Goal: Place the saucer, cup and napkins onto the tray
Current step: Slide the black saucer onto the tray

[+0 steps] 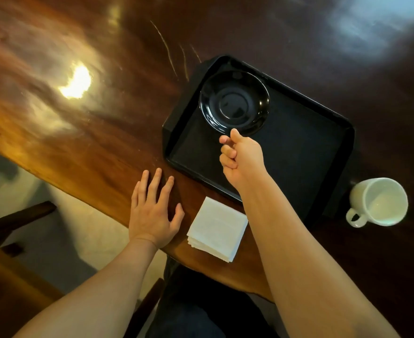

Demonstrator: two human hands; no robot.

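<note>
Fingers of right hand (241,158) curled, thumb + index pinching near rim of round glossy black saucer (234,102), centre frame; saucer sits over upper-left part of black rectangular plastic tray (323,147). Can't tell if it's fully down or tilted. Left hand (153,211) flat on dark polished wood table (79,142), fingers spread, holding nothing, lower-centre left. Square stack of white paper napkins (218,228) just beside it, near tray's lower edge. White ceramic cup (378,202) w/ handle at right, upright, off tray.
</note>
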